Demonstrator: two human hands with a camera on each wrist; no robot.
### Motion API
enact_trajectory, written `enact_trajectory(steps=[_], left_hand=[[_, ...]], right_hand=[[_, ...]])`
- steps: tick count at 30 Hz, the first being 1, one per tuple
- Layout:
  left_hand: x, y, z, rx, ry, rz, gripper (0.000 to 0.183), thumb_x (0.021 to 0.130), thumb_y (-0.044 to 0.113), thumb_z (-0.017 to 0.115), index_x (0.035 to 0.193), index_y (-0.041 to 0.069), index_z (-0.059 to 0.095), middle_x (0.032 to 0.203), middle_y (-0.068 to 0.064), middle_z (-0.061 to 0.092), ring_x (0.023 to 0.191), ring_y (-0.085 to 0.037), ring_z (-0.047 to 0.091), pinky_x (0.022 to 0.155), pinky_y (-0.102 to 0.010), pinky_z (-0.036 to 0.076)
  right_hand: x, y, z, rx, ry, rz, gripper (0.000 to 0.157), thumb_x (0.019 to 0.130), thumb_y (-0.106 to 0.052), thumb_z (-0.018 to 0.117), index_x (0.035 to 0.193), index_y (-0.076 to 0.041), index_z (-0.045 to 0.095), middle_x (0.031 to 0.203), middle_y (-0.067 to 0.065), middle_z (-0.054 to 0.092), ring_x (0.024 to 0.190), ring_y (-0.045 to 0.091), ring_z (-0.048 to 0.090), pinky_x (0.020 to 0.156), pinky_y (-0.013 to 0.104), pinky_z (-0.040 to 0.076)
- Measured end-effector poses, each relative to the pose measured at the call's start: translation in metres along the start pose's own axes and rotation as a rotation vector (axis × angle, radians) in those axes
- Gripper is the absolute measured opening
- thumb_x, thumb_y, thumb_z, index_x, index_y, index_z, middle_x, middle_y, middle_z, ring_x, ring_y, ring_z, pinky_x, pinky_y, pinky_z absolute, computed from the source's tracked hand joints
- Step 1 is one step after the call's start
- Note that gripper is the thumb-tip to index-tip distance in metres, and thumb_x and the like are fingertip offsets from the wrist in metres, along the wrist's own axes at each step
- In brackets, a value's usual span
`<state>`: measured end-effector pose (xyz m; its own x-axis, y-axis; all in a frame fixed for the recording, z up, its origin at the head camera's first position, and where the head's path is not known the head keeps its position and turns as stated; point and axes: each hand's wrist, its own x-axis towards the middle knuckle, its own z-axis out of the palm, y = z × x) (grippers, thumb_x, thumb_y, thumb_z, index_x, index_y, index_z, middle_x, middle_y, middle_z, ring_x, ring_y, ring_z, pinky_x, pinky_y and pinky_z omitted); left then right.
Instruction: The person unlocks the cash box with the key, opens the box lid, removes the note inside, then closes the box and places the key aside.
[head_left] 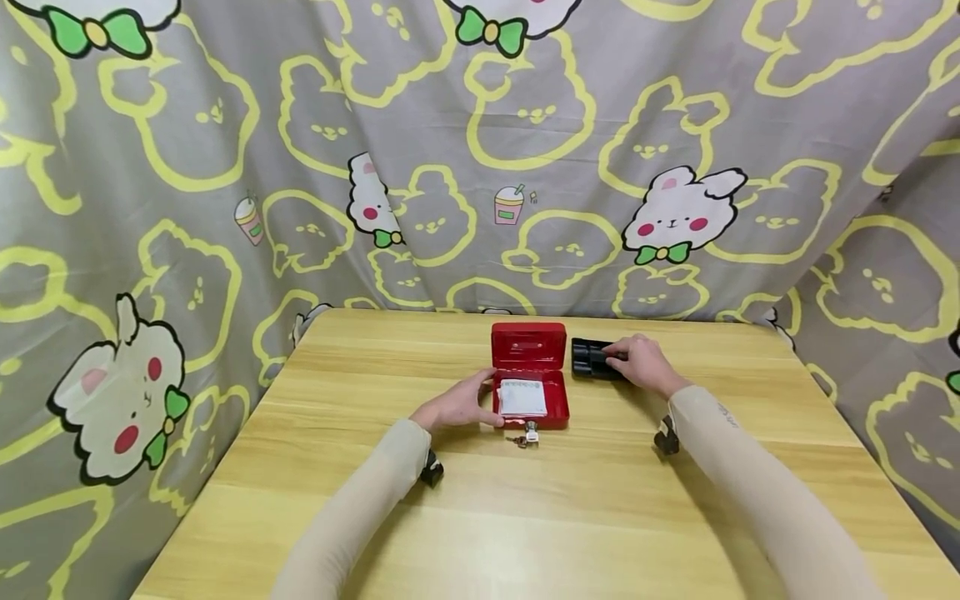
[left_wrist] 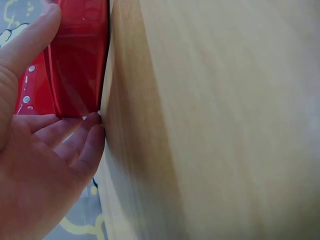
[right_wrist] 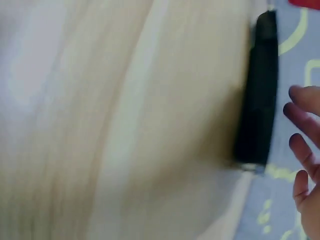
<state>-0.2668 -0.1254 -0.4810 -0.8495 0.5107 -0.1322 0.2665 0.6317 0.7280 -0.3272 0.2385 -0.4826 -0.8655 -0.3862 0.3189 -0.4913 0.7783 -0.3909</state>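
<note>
A red metal cash box (head_left: 556, 400) stands with its lid up, a stack of white paper slips (head_left: 522, 397) inside. My left hand (head_left: 463, 403) holds the box's left end, thumb at the front corner and fingers against the side; the left wrist view shows this grip on the red box (left_wrist: 80, 65) close up. To the right of the box lies a black compartment tray (head_left: 583, 357). Over its right part is my right hand (head_left: 643, 363), fingers loosely bent. In the right wrist view the fingertips stand a little off the blurred black tray (right_wrist: 260, 95), with nothing seen between them.
In front of the box lie a small lock-like metal piece (head_left: 532, 432) and keys (head_left: 517, 441) on the wooden table (head_left: 525, 525). A patterned grey curtain (head_left: 435, 275) hangs behind the table and along its sides. Each wrist carries a small black camera.
</note>
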Motion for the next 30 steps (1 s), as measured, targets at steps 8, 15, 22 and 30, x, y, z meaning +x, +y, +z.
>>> enact_trajectory(steps=[8, 15, 22, 30], left_hand=[[-0.001, 0.001, -0.002, 0.010, -0.004, 0.005, 0.099, 0.074, 0.030, 0.082, 0.150, 0.007, 0.021, 0.150, -0.010, 0.030, 0.137, -0.022, 0.027, 0.111, -0.037, 0.022], [-0.001, 0.004, -0.001, 0.003, -0.004, -0.003, 0.098, 0.074, 0.031, 0.082, 0.149, 0.007, 0.023, 0.149, -0.009, 0.032, 0.136, -0.022, 0.029, 0.111, -0.038, 0.024], [0.001, 0.003, 0.000, -0.007, -0.010, -0.009, 0.099, 0.075, 0.033, 0.081, 0.149, 0.006, 0.022, 0.150, -0.011, 0.030, 0.136, -0.024, 0.030, 0.110, -0.041, 0.024], [0.000, 0.004, 0.001, -0.016, -0.003, 0.001, 0.099, 0.075, 0.031, 0.082, 0.149, 0.005, 0.022, 0.149, -0.011, 0.032, 0.135, -0.024, 0.031, 0.111, -0.040, 0.024]], right_hand=[[-0.010, -0.049, -0.015, 0.186, -0.097, 0.099, 0.019, 0.088, -0.009, 0.066, 0.101, 0.003, 0.071, 0.091, 0.011, 0.071, 0.086, 0.025, 0.065, 0.076, 0.039, 0.051], [-0.013, -0.083, -0.014, 0.404, -0.242, 0.189, 0.025, 0.090, -0.013, 0.063, 0.108, 0.005, 0.068, 0.092, 0.017, 0.069, 0.079, 0.030, 0.066, 0.065, 0.034, 0.054], [-0.003, -0.108, 0.000, 0.535, -0.337, 0.259, 0.027, 0.090, -0.006, 0.061, 0.112, 0.009, 0.064, 0.093, 0.017, 0.069, 0.078, 0.027, 0.068, 0.074, 0.044, 0.055], [0.010, -0.120, 0.018, 0.541, -0.375, 0.277, 0.021, 0.089, 0.002, 0.057, 0.106, 0.012, 0.065, 0.087, 0.017, 0.068, 0.072, 0.021, 0.068, 0.066, 0.033, 0.057]])
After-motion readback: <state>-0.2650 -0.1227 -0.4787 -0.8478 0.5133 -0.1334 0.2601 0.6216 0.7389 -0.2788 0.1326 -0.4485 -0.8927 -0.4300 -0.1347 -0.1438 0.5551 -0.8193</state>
